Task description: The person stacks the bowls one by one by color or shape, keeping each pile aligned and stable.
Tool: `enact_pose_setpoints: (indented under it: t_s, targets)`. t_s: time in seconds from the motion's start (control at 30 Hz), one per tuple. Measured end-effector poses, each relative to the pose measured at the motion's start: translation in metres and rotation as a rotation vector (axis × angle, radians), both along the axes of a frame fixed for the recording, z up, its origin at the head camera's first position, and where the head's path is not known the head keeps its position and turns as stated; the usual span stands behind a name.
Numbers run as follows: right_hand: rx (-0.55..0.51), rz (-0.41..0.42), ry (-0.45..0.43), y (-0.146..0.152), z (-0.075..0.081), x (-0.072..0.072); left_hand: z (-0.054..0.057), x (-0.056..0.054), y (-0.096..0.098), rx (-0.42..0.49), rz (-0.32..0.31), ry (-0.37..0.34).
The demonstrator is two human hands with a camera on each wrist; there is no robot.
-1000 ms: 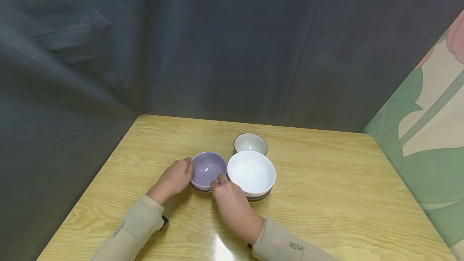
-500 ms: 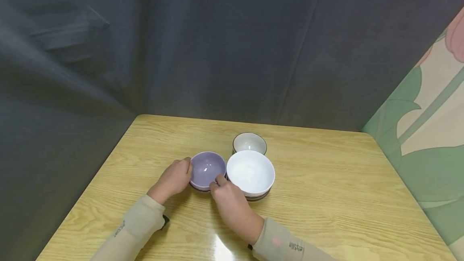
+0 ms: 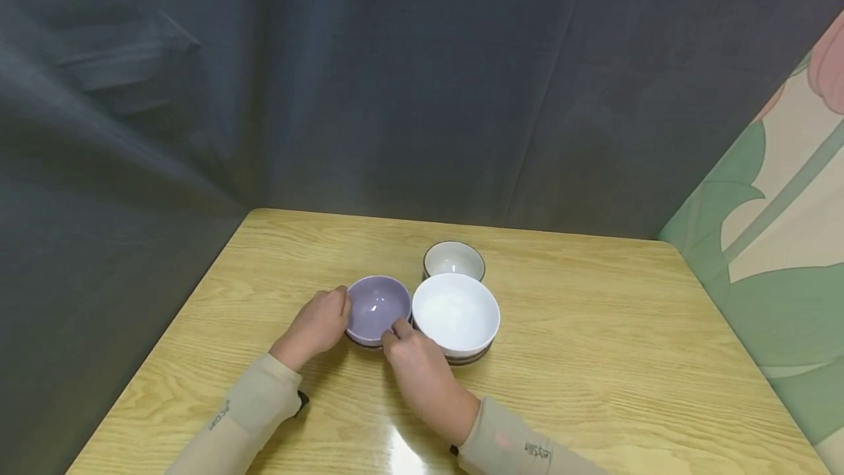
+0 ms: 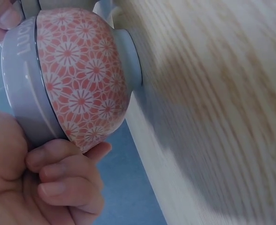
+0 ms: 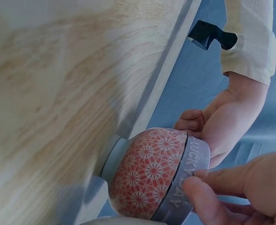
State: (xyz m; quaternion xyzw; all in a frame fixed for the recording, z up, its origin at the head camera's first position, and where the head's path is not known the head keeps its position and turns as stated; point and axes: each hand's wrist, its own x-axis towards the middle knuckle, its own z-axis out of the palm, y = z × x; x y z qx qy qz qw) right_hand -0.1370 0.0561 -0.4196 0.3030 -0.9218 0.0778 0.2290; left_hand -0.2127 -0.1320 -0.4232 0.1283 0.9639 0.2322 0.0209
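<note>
A purple bowl [image 3: 377, 306] with raised LUCKY DAY lettering stands on the wooden table in the head view. In both wrist views its purple band [image 4: 27, 84] meets a red floral lower body [image 5: 149, 168] at a dark line, above a pale foot. My left hand [image 3: 319, 325] grips the bowl's left side, fingers curled at the band. At the near right rim, my right hand [image 3: 418, 365] pinches it between thumb and finger. Close to the right of it sits a larger white bowl [image 3: 456, 314], with a dark edge showing beneath.
Behind the white bowl stands a smaller off-white bowl [image 3: 455, 260] with a dark rim, partly hidden. Dark cloth [image 3: 422, 94] hangs past the back and left edges of the table [image 3: 626, 358]. A flower-patterned panel [image 3: 778, 255] rises at the right.
</note>
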Motion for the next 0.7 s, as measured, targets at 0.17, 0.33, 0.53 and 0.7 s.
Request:
enact_pose_setpoints:
  t_s: [0.17,0.33,0.53,0.7]
  targets:
    - [-0.042,-0.015,0.029,-0.001,-0.003,0.0,-0.001,-0.001,-0.001,0.034,0.004,-0.001]
    - [-0.202,0.005,0.036,0.003,0.006,0.006,-0.004,-0.001,-0.003,0.07,0.012,0.003]
    - [-0.414,0.052,0.0,0.034,0.047,0.0,-0.005,-0.003,-0.004,0.106,0.022,0.004]
    - [-0.525,-0.037,-0.027,0.074,0.072,-0.029,-0.003,-0.004,-0.006,0.128,0.026,-0.029]
